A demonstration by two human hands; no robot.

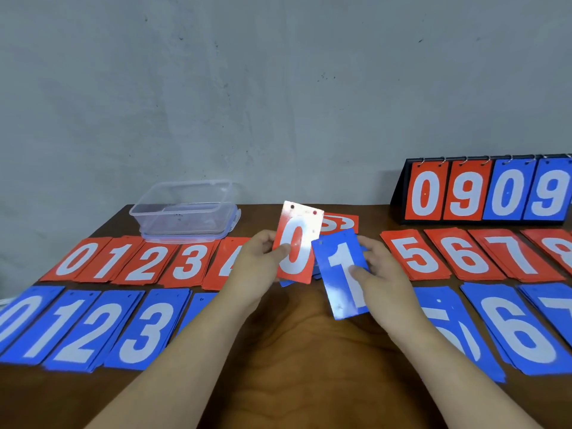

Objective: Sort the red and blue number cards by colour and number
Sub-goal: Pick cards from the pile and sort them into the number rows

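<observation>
Reaching in from below with left forearm [185,351] and right forearm [448,366], angled toward each other. Gripping a red card [298,239] in the left hand [257,258], thumb across its face. Pinching a blue card [340,264] in the right hand [380,270], thumb on top, fingers behind.

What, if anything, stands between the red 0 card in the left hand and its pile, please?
Nothing visible does: the left hand holds the red 0 card, only flat red piles lie before the red 0 pile, and the clear box sits behind the row.
</observation>
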